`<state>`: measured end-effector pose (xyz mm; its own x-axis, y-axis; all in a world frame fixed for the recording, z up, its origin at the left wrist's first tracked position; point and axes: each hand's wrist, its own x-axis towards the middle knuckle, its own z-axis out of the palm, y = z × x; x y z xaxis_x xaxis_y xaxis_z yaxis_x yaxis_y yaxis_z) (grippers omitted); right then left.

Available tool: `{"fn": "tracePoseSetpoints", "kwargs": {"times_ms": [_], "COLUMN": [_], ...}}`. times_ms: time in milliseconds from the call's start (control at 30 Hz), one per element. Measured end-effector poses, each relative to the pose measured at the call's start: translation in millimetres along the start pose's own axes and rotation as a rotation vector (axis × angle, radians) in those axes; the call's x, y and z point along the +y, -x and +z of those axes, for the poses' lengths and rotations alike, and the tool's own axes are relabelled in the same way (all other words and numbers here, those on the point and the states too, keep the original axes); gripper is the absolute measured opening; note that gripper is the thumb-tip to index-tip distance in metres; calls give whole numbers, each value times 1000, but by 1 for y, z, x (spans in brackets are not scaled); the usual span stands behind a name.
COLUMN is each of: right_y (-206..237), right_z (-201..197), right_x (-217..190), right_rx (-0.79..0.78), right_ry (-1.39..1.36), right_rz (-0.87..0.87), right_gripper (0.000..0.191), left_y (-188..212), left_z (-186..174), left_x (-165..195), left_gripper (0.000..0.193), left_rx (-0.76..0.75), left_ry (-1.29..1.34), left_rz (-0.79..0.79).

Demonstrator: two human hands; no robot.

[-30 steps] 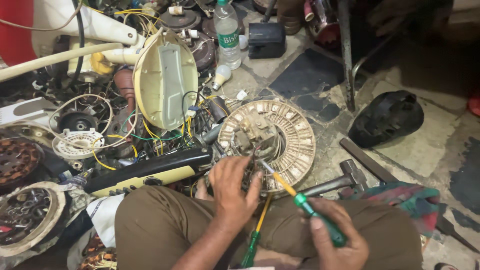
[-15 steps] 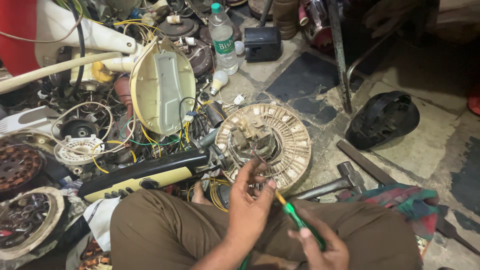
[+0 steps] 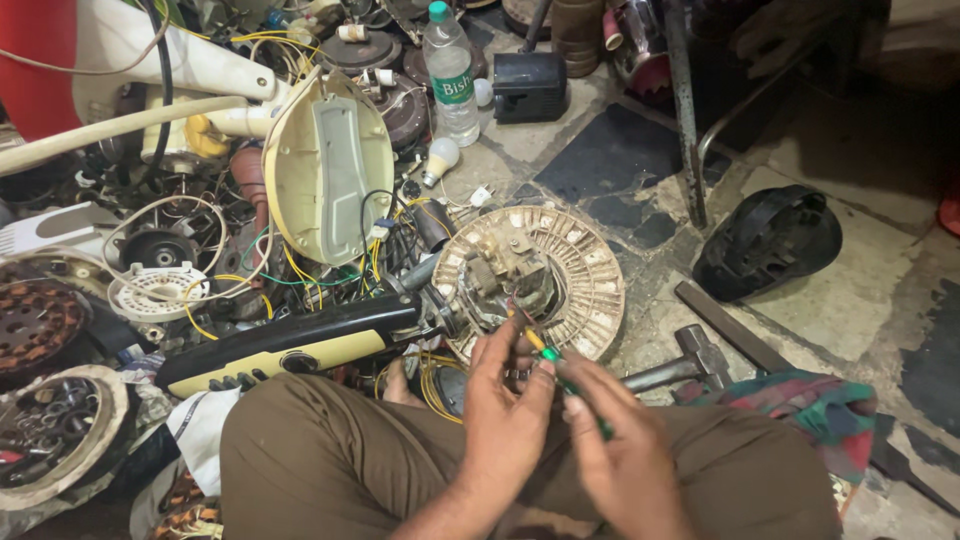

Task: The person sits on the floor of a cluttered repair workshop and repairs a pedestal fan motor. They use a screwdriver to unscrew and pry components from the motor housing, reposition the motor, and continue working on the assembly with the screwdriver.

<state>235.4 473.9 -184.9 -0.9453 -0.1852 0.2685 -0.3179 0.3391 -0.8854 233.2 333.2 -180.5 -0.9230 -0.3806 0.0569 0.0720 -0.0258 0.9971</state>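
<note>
Between both hands (image 3: 560,420), the green screwdriver (image 3: 555,362) touches the motor disc (image 3: 590,285).

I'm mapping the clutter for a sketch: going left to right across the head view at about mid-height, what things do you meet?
White round grille → cream oval fan cover → round fan motor plate → hammer → black domed housing.

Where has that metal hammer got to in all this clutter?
In the head view, the grey metal hammer lies on the stone floor at the person's right, between the round cream motor plate and the checked red-green cloth.
</note>
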Motion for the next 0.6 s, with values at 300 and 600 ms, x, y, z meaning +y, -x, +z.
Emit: {"fn": "tracePoseSetpoints", "kwargs": {"times_ms": [300,600], "right_y": [-4,-3], "right_z": [4,-14], "right_x": [-12,-10], "right_rx": [14,23], "right_ry": [189,160], "right_rz": [-184,-165], "right_gripper": [33,29], "left_y": [-5,-7], "left_z": [-4,-8], "left_x": [8,1], "left_gripper": [48,46], "left_rx": [6,17], "left_ry": [-94,-62], "left_rz": [-32,-41]}}
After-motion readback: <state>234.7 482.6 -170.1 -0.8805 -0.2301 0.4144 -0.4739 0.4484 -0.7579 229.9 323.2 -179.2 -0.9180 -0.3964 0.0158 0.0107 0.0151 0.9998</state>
